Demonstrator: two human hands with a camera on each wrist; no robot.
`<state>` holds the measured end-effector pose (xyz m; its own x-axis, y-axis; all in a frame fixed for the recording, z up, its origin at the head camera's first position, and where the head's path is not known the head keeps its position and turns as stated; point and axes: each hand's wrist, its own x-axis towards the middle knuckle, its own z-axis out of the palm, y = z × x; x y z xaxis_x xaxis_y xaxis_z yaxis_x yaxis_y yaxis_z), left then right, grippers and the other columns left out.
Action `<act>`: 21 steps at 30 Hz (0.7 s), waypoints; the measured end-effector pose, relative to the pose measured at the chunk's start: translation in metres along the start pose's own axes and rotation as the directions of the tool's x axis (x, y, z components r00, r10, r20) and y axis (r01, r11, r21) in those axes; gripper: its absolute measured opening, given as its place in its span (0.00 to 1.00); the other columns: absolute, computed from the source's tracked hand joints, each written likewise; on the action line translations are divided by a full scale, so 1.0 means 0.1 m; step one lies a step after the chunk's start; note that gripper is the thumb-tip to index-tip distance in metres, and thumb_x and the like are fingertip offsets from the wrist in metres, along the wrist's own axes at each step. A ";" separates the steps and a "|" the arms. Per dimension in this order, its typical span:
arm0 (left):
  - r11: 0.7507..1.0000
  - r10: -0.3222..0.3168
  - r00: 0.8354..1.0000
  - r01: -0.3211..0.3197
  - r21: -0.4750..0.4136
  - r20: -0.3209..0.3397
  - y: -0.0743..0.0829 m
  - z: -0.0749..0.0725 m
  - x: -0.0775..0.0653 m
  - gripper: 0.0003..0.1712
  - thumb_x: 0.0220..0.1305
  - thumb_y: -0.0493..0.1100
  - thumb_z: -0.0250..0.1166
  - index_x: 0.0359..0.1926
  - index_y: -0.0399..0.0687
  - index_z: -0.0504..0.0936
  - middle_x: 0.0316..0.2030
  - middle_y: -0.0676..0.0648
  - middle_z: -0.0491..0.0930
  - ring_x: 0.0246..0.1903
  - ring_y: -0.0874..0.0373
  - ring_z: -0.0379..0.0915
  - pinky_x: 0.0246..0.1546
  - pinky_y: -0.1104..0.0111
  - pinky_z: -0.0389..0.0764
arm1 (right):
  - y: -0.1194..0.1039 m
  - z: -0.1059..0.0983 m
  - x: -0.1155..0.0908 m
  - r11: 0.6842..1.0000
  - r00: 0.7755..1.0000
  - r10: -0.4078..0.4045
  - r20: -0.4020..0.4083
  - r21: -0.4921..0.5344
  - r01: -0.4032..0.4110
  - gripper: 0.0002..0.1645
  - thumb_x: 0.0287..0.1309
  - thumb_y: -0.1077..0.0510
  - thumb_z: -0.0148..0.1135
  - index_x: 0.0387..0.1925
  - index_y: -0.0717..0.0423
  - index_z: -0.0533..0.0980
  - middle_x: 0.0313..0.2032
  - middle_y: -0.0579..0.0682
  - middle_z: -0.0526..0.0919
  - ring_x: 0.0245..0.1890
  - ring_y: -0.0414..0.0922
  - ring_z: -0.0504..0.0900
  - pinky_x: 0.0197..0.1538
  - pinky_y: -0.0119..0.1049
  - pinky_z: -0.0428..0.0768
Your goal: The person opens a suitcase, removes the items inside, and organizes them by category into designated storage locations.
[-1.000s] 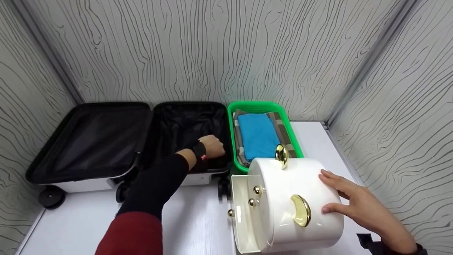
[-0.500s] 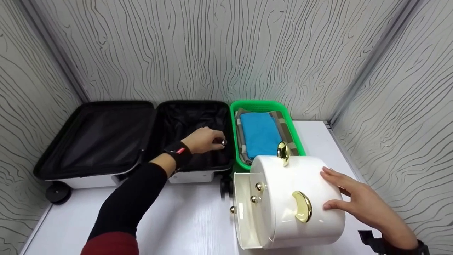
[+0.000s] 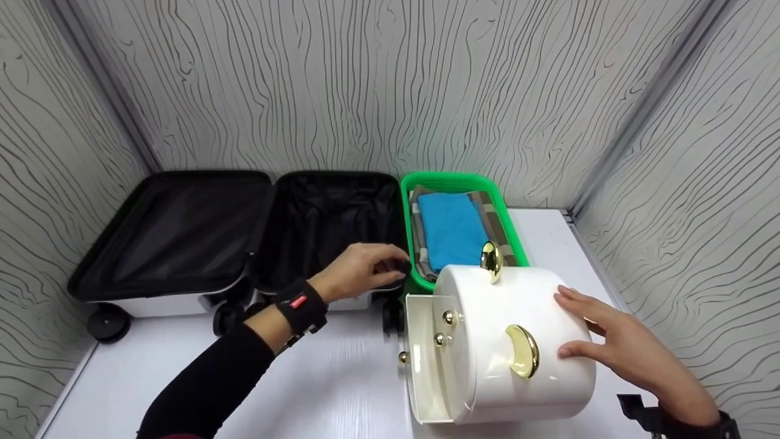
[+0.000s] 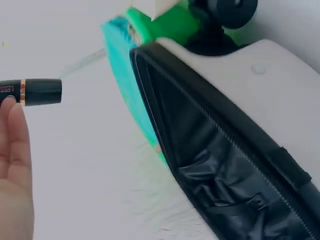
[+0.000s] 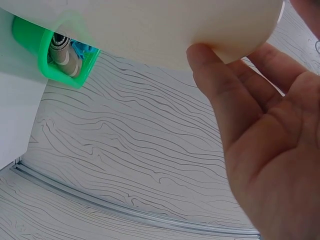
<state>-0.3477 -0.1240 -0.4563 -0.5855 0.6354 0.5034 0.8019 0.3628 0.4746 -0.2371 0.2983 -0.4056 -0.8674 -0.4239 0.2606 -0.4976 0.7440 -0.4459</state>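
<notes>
In the head view my left hand (image 3: 364, 270) is over the front right corner of the open suitcase (image 3: 338, 231). It pinches a black cosmetic tube with a gold band (image 4: 42, 92), whose near end sticks out past the fingers in the left wrist view. My right hand (image 3: 627, 347) touches the right end of a white rounded cosmetics organizer (image 3: 548, 317), thumb and fingers spread on its smooth surface. A drawer (image 3: 420, 390) stands pulled out on the organizer's left side. Gold knobs (image 3: 450, 317) and a gold crescent handle (image 3: 525, 352) show on it.
Behind the organizer, a green basket (image 3: 448, 178) holds a folded blue cloth (image 3: 451, 231) on checked cloth. The suitcase's other half (image 3: 189, 238) lies open at the left, its black wheels (image 3: 108, 323) toward me. Patterned walls (image 3: 341, 85) enclose the white table (image 3: 341, 378).
My left hand has come up out of the suitcase with the cosmetic tube, moving right and nearer to me. My right hand stays on the organizer.
</notes>
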 end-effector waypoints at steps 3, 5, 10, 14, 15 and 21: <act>0.972 0.163 0.986 -0.167 0.164 0.043 0.10 0.13 -0.05 0.13 0.66 0.43 0.66 0.50 0.48 0.83 0.44 0.53 0.83 0.42 0.63 0.79 0.44 0.73 0.79 | -0.01 0.00 0.00 1.000 1.000 0.000 0.003 0.024 0.000 0.46 0.41 0.52 0.79 0.64 0.57 0.73 0.66 0.55 0.70 0.63 0.19 0.57 0.51 0.14 0.67; 0.918 0.262 0.960 -0.278 0.282 0.093 0.16 0.23 -0.09 0.12 0.67 0.44 0.65 0.50 0.51 0.84 0.45 0.55 0.84 0.44 0.63 0.79 0.44 0.75 0.78 | -0.01 -0.01 0.00 0.999 1.000 -0.007 0.003 0.035 0.007 0.46 0.41 0.53 0.79 0.64 0.58 0.73 0.67 0.55 0.69 0.63 0.19 0.57 0.51 0.14 0.66; 0.714 0.410 0.868 -0.496 0.494 0.280 0.27 0.46 -0.15 0.09 0.67 0.42 0.62 0.48 0.54 0.81 0.45 0.58 0.83 0.42 0.65 0.78 0.41 0.75 0.78 | -0.02 0.00 0.00 0.999 1.000 -0.001 0.003 0.040 0.001 0.46 0.41 0.52 0.79 0.64 0.58 0.72 0.67 0.56 0.69 0.63 0.18 0.56 0.51 0.14 0.67; 0.543 0.417 0.810 -0.586 0.602 0.412 0.31 0.59 -0.19 0.11 0.68 0.43 0.57 0.50 0.58 0.79 0.44 0.62 0.81 0.42 0.66 0.76 0.39 0.74 0.77 | -0.01 -0.01 0.00 1.000 1.000 0.005 0.003 0.023 -0.005 0.46 0.41 0.51 0.79 0.64 0.59 0.73 0.66 0.57 0.70 0.63 0.18 0.56 0.51 0.14 0.66; 0.511 0.419 0.799 -0.600 0.615 0.431 0.31 0.62 -0.20 0.11 0.68 0.44 0.57 0.50 0.59 0.79 0.44 0.62 0.80 0.42 0.67 0.76 0.38 0.75 0.77 | -0.01 -0.01 0.00 1.000 1.000 0.003 0.004 0.021 -0.003 0.46 0.42 0.51 0.79 0.64 0.59 0.73 0.66 0.57 0.70 0.63 0.18 0.56 0.51 0.14 0.66; 0.433 0.447 0.748 -0.661 0.613 0.491 0.30 0.79 -0.22 0.08 0.67 0.49 0.55 0.43 0.62 0.79 0.37 0.64 0.79 0.38 0.67 0.75 0.34 0.74 0.76 | 0.02 0.02 0.00 1.000 1.000 -0.010 -0.003 0.027 0.010 0.46 0.39 0.54 0.80 0.63 0.59 0.73 0.66 0.53 0.70 0.63 0.18 0.56 0.51 0.14 0.67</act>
<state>-0.3015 -0.0734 -0.5105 -0.0214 0.9719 0.2343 0.8068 0.1552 -0.5701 -0.2378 0.2989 -0.4080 -0.8623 -0.4297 0.2679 -0.5063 0.7254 -0.4664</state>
